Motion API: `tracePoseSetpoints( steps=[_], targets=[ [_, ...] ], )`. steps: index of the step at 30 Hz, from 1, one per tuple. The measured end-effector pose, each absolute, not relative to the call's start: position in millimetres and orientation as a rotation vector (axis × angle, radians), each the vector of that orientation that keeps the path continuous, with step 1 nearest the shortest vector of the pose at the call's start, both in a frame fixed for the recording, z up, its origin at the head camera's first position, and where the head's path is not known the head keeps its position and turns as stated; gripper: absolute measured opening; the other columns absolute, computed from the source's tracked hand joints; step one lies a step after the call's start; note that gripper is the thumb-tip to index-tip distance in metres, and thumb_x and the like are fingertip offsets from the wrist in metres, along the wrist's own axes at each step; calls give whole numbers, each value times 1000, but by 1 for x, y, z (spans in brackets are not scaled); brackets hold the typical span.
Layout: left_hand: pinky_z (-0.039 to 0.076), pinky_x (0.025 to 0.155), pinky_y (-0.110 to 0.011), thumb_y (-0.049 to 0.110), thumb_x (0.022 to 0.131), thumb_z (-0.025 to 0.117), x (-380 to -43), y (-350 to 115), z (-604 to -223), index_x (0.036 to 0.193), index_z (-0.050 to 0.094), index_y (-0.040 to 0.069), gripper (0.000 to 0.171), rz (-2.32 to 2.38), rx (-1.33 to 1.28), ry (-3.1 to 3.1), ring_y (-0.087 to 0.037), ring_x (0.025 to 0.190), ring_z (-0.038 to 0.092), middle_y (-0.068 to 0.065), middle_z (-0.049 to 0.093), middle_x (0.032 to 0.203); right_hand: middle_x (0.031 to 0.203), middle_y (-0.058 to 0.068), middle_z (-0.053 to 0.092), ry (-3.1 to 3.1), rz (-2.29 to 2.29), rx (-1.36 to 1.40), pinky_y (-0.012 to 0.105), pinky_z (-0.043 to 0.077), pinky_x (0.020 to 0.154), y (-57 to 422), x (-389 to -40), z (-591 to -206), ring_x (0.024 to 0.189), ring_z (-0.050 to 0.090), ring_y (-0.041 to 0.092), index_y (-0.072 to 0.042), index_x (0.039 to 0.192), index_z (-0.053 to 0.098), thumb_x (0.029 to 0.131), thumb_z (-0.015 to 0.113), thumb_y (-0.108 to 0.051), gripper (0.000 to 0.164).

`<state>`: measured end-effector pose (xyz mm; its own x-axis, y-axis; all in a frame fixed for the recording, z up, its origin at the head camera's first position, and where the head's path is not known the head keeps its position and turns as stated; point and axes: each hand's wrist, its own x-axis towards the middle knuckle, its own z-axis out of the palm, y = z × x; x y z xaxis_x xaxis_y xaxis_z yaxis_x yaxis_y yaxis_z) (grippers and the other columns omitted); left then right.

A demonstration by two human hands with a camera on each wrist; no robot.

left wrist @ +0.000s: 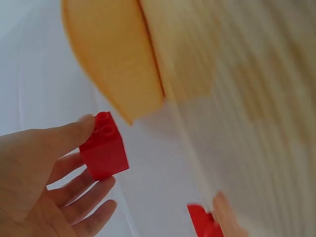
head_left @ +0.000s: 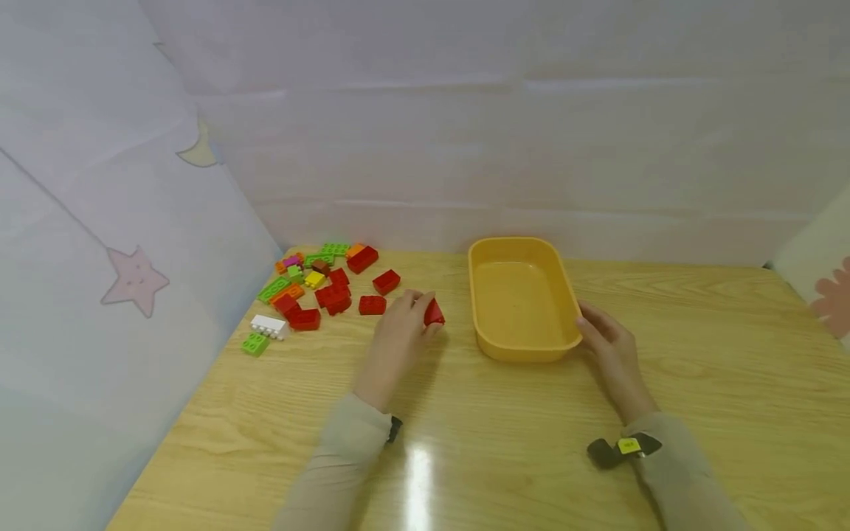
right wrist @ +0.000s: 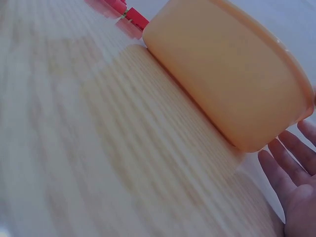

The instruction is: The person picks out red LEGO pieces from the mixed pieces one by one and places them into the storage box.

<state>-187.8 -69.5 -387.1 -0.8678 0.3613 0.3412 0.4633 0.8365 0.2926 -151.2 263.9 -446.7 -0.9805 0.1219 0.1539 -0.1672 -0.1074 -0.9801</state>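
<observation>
My left hand point(head_left: 401, 335) pinches a red toy brick point(left wrist: 104, 150) between thumb and fingers, a little left of a yellow plastic tub point(head_left: 485, 335). Two studs on the brick's top show in the left wrist view. At the tub's near right corner, my right hand point(head_left: 611, 354) grips the rim, thumb at the edge and fingers along the outer wall. The right wrist view shows those fingers point(right wrist: 296, 153) close against the tub's side. Inside, the tub's bare floor is visible in the head view.
Several loose bricks lie at the table's back left: red ones point(head_left: 305, 319), green ones point(head_left: 255, 344), a white one point(head_left: 268, 326) and a yellow one point(head_left: 315, 279). A pale cloth wall point(head_left: 412, 147) rises behind the wooden table point(head_left: 505, 457), and another stands at the left.
</observation>
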Motion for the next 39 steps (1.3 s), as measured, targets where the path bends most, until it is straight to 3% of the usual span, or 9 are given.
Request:
tracePoseSetpoints(
  steps=[15,23,39],
  targets=[
    [48,99,-30,29,94,70,-184,-12,-365,135,57,7,47,-314,-823,-2582,-23,115,57,-9,56,128,127,-4,59,-2063,2101,-2,17,53,81,265,-153,-448,106,61,7,0,143,49,100,61,-23,50],
    [52,89,-28,35,94,69,-190,10,-365,132,61,10,46,-276,-931,-2616,-20,102,62,-6,61,122,129,-2,57,-2066,2110,-3,17,53,81,266,-153,-448,107,60,8,0,144,48,100,61,-23,51],
    [49,91,-28,34,94,69,-195,13,-380,123,68,13,36,-313,-946,-2770,-18,102,61,-1,63,118,128,-3,58,-2086,2064,10,15,52,81,264,-152,-444,106,59,8,1,143,48,101,60,-24,51]
  ],
)
